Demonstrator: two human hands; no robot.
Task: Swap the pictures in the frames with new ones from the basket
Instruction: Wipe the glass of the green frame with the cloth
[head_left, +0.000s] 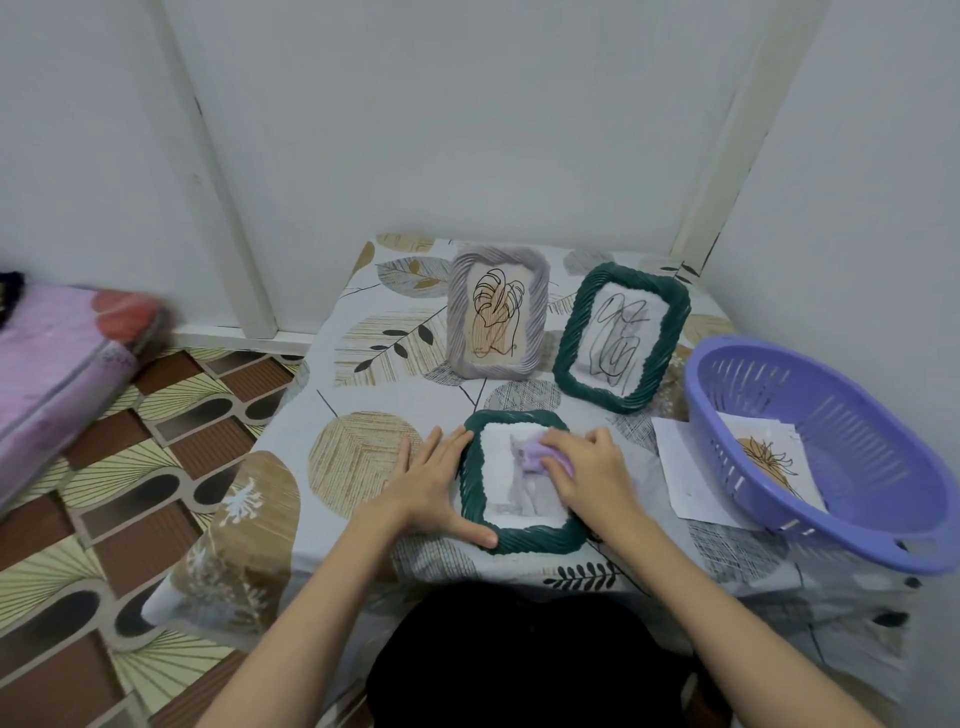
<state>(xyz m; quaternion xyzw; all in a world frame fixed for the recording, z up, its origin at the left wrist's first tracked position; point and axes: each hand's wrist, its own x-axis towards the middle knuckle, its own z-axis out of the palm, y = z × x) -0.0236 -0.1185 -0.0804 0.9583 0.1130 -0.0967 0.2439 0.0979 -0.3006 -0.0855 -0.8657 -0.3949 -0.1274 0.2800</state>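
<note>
Left hand (434, 480) flat beside green frame (519, 535); right hand (587, 470) presses cloth (535, 457).

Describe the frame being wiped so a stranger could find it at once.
On the leaf-patterned table, look at the near edge, between the person's two hands. There lies a green frame, flat on the cloth, with the right hand pressing a purple cloth onto its glass. The other green frame and the grey frame stand upright behind it.

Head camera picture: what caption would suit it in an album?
Left hand steadies a flat green frame while the right hand wipes it with a purple cloth.
</note>
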